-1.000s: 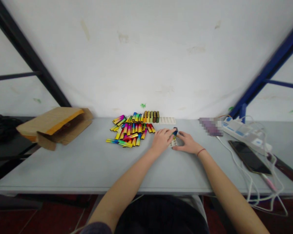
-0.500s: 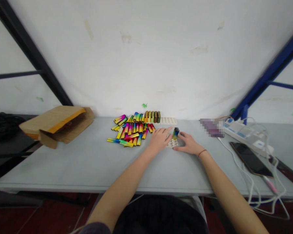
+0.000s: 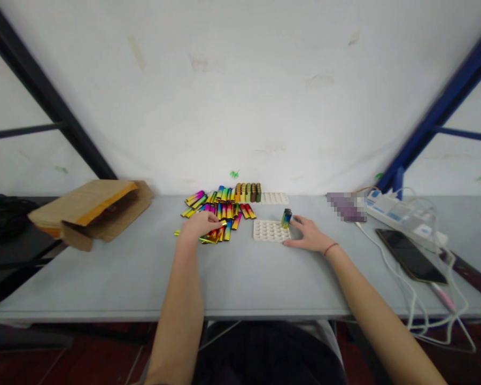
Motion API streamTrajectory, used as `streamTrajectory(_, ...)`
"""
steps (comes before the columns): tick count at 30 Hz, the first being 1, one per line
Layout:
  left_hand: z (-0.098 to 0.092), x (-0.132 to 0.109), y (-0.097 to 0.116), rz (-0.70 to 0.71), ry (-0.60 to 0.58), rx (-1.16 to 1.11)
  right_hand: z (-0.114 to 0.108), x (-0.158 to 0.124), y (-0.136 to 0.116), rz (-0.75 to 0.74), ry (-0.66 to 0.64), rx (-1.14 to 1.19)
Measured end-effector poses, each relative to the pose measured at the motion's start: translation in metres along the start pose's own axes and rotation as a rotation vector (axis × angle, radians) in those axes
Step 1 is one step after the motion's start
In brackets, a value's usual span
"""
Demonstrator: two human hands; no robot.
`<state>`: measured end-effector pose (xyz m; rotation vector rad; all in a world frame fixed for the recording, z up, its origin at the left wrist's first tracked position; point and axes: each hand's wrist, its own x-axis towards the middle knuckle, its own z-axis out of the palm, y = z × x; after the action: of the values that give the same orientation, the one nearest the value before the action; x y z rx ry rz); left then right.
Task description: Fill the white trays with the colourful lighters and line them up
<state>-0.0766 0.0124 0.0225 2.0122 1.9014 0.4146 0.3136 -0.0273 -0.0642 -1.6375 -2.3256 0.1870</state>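
A white tray with rows of round holes (image 3: 269, 231) lies on the grey table (image 3: 144, 267). One rainbow-coloured lighter (image 3: 286, 217) stands upright in the tray's far right corner. My right hand (image 3: 309, 234) rests beside the tray's right edge, fingers spread, holding nothing. My left hand (image 3: 199, 223) lies on the pile of loose rainbow lighters (image 3: 218, 212) to the left, fingers curled over one of them. Whether the hand grips it is unclear.
Behind the pile stand a row of upright lighters (image 3: 248, 192) and a second white tray (image 3: 275, 198). An open cardboard box (image 3: 90, 209) lies at the left. A power strip (image 3: 401, 220), a phone (image 3: 411, 255) and white cables (image 3: 425, 315) sit at the right.
My left hand has left the tray and moved left onto the lighter pile. The tray is now uncovered, with one lighter standing in it. My right hand has stayed put.
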Motion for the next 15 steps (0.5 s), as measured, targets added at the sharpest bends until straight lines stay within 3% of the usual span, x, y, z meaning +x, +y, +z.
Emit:
streamTrajectory(5, 0.002, -0.006, 0.014, -0.146, -0.033, 0.164, -0.003, 0.000, -0.003, 0.030, -0.015, 0.015)
streamTrajectory(15, 0.013, -0.007, 0.021, -0.080, -0.013, 0.212, -0.001, 0.000, 0.001, 0.002, -0.013, 0.012)
